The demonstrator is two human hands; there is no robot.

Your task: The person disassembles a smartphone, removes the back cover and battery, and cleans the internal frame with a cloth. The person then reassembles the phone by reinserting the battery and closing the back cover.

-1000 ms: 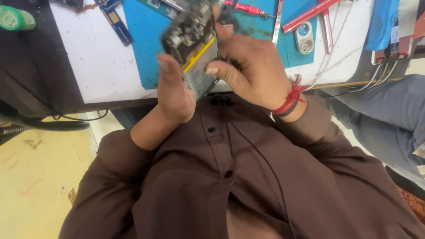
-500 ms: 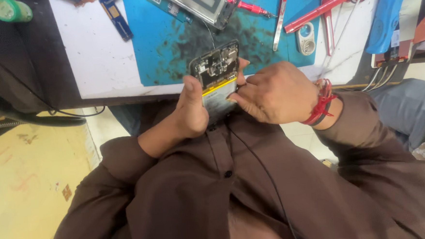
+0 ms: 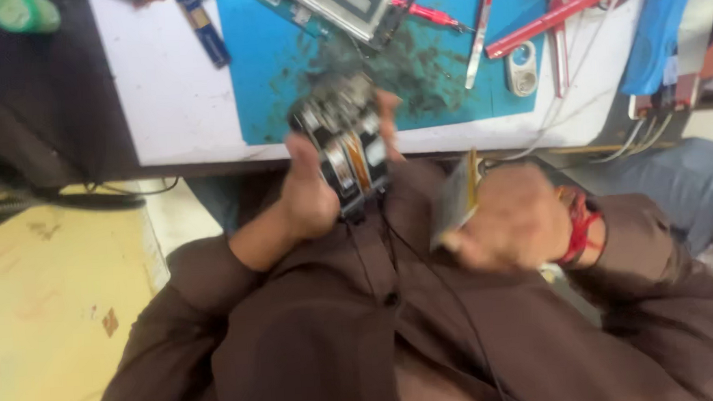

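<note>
Two hands: left hand (image 3: 312,199) grips opened phone (image 3: 345,140), right hand (image 3: 508,225) seemingly a plate (image 3: 454,199).

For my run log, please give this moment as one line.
left hand: holds opened phone | right hand: holds flat battery-like part | apart | blue mat behind

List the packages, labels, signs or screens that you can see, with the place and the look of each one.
Screen panel: top middle, on the blue mat; flat rectangle, pale grey, dark frame.
Flat silvery piece: in the right hand; thin rectangle, yellow edge, blurred; perhaps a screen or battery.
Opened phone: in the left hand; inner parts show, no screen face.
No clear packages or signs.
</note>
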